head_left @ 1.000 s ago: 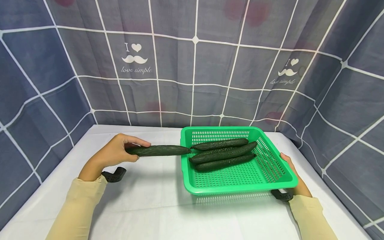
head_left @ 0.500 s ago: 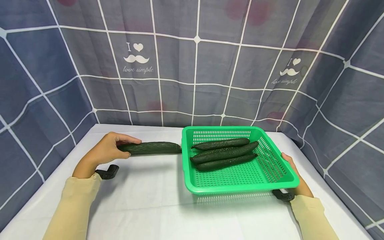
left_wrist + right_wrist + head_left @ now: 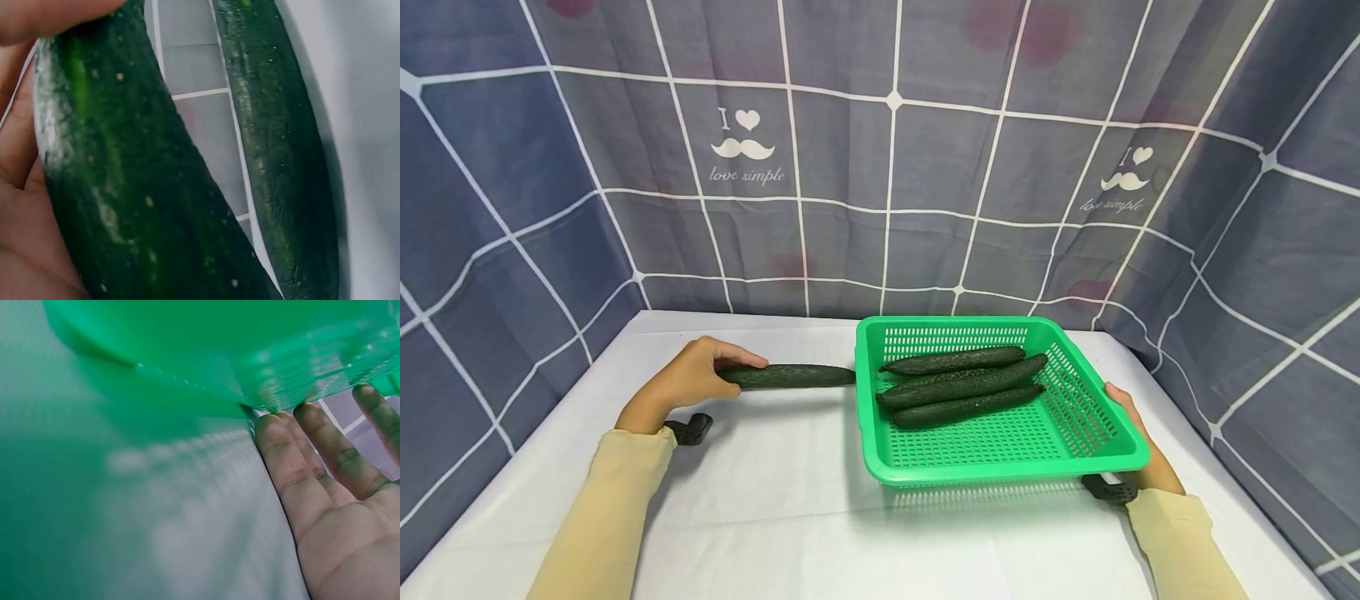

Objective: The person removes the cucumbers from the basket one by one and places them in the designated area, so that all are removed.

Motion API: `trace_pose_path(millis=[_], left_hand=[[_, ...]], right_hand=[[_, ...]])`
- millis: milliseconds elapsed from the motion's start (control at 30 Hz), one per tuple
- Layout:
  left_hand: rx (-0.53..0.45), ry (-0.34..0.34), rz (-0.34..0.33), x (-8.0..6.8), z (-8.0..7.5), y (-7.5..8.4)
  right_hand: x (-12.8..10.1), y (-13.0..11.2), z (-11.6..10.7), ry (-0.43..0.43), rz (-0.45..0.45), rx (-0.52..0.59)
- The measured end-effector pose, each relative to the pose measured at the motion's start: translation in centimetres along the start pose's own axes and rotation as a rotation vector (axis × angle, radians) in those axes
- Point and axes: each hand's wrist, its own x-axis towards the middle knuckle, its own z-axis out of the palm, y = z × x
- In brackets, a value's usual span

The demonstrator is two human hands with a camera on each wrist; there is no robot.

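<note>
My left hand [image 3: 688, 385] grips a dark green cucumber [image 3: 793, 376], thumb and fingers round its left end. The cucumber points right, its far tip close to the left rim of a green plastic basket [image 3: 871, 442]. In the left wrist view, the held cucumber [image 3: 144, 181] fills the middle, and a second cucumber [image 3: 278, 150] lies beside it on the white surface. Inside the basket rest three cucumbers [image 3: 966, 383]. My right hand [image 3: 1138, 429] is at the basket's right side. The right wrist view shows its fingers [image 3: 340, 450] stretched, their tips against the basket's underside.
A white cloth [image 3: 760, 517] covers the table. Grey checked curtains [image 3: 835, 250] stand at the back and on both sides. Dark wrist devices [image 3: 692, 429] sit at both wrists.
My left hand drew the cucumber left, off the basket's rim, then shifted slightly right again with it. The right hand and the basket have hardly moved.
</note>
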Motion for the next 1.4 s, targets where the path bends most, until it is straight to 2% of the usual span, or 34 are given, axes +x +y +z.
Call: trace_pose_path(millis=[267, 533, 700, 967, 1200, 1400], left_hand=[[-0.011, -0.067, -0.036, 1.0, 0.6, -1.3], [-0.046, -0.107, -0.021, 1.7, 1.2, -2.1], [-0.023, -0.105, -0.037, 2.1, 1.6, -2.3], [0.008, -0.100, -0.068, 2.6, 2.1, -2.6], [0.014, -0.093, -0.058, 2.5, 2.4, -2.8], [-0.022, -0.083, -0.056, 2.3, 2.8, -2.8]], right_hand=[[-0.1, 0.1, -0.3, 0.038, -0.003, -0.041], [0.1, 0.1, -0.2, -0.025, -0.008, 0.027], [0.1, 0.1, -0.1, -0.063, -0.001, 0.070], [0.0, -0.1, 0.0, 0.004, -0.003, 0.022], [0.1, -0.1, 0.0, 0.008, -0.004, 0.025], [0.1, -0.1, -0.1, -0.013, -0.003, 0.041]])
